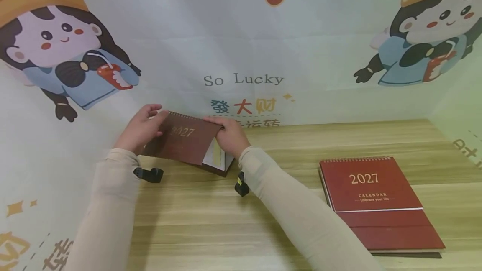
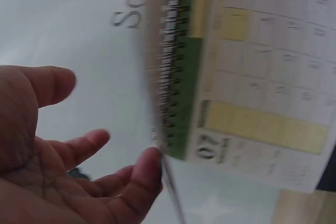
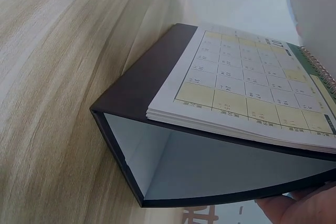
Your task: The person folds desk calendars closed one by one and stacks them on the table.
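Note:
A red desk calendar (image 1: 177, 141) marked 2027 stands at the back left of the table, tilted, its spiral binding uppermost. Its cover hangs away from the pages, and a month page (image 3: 236, 77) marked 07 shows in both wrist views. My right hand (image 1: 230, 136) grips the upper right corner by the binding; in the right wrist view only some fingers (image 3: 299, 208) show behind the stand. At the upper left corner is my left hand (image 1: 142, 128), fingers spread and loosely bent. One fingertip (image 2: 148, 163) meets or nearly meets the binding's end; contact is hard to tell.
A second red 2027 calendar (image 1: 376, 195) lies on the wooden table (image 1: 211, 229) at the right, its binding toward the back. A pale printed backdrop (image 1: 320, 53) rises close behind the calendar in my hand and along both sides.

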{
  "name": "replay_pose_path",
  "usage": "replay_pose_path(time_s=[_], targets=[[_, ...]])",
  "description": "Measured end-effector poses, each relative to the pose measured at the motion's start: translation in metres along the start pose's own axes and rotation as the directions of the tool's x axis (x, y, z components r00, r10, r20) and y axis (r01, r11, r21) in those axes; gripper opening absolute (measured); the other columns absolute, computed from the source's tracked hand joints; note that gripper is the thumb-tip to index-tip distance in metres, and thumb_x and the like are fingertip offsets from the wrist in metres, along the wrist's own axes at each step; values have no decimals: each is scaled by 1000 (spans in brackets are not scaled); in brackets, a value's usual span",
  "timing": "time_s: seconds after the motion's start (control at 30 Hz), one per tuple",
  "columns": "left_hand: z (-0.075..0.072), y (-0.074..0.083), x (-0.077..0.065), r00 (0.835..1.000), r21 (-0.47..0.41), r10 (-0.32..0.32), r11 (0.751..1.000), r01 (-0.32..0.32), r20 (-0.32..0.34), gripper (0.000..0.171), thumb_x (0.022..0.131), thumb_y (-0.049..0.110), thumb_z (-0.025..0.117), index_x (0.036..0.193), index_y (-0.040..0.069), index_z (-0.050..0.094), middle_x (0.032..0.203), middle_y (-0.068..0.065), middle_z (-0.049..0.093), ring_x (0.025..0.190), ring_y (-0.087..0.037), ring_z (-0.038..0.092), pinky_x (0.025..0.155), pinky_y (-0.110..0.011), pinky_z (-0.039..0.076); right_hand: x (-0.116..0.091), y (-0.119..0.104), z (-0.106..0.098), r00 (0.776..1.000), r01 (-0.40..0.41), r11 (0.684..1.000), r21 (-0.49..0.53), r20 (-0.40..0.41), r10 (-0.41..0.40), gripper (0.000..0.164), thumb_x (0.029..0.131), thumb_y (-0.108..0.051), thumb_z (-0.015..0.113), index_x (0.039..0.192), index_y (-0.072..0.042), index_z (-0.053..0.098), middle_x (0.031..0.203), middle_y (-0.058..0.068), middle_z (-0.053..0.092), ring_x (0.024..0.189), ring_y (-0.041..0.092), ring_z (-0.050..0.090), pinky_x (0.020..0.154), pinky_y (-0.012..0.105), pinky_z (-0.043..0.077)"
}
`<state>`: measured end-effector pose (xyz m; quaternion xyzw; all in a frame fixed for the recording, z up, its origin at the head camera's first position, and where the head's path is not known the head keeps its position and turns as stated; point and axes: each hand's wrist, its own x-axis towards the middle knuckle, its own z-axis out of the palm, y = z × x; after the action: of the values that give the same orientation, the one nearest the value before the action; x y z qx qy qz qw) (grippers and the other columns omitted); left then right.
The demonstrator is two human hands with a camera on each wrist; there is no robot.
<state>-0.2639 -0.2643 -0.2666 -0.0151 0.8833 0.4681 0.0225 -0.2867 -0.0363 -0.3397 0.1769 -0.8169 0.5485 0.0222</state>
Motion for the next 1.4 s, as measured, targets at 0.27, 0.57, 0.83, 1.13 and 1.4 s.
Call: replay_pose_path(time_s=[0.27, 0.57, 0.83, 1.13, 1.4], targets=[[32, -15, 20, 993, 74, 75, 995, -69, -92, 82, 101, 55, 44, 159, 6, 12, 160, -27, 15, 145, -42, 20, 113, -57, 27, 0, -2, 1, 1000, -25, 1000, 4, 10, 25, 57, 90, 7, 42, 131, -24, 67, 139, -7, 58, 89, 13, 60, 65, 29, 49], [58, -26, 31, 975, 106, 109, 990, -90, -192, 72, 98, 56, 50, 148, 6, 38, 152, -27, 19, 137, -45, 31, 111, -56, 28, 2, -1, -3, 998, -55, 998, -14, 24, 55, 62, 89, 9, 42, 133, -27, 65, 142, -6, 55, 125, 13, 52, 96, 35, 47], [66, -42, 38, 949, 142, 174, 980, -140, -263, 67, 98, 56, 51, 142, 6, 41, 148, -28, 23, 134, -46, 36, 111, -56, 29, 4, 4, -4, 997, -22, 1000, -14, 70, 22, 59, 90, 9, 47, 136, -26, 63, 141, -2, 56, 125, 14, 52, 96, 33, 47], [75, -49, 44, 926, 123, 191, 980, -158, -327, 62, 98, 50, 58, 141, 8, 43, 144, -27, 26, 130, -44, 39, 111, -52, 30, 6, 18, -17, 962, -164, 940, 300, 260, 85, 52, 94, 1, 52, 139, -24, 59, 141, -7, 54, 124, 13, 51, 100, 35, 44], [76, -53, 43, 912, 146, 212, 975, -170, -350, 68, 92, 52, 60, 140, 8, 41, 143, -28, 27, 129, -44, 39, 110, -52, 32, 1, 13, -17, 958, -178, 932, 317, 271, 90, 41, 102, -25, 53, 143, -19, 55, 145, -1, 51, 136, 19, 42, 113, 43, 29]])
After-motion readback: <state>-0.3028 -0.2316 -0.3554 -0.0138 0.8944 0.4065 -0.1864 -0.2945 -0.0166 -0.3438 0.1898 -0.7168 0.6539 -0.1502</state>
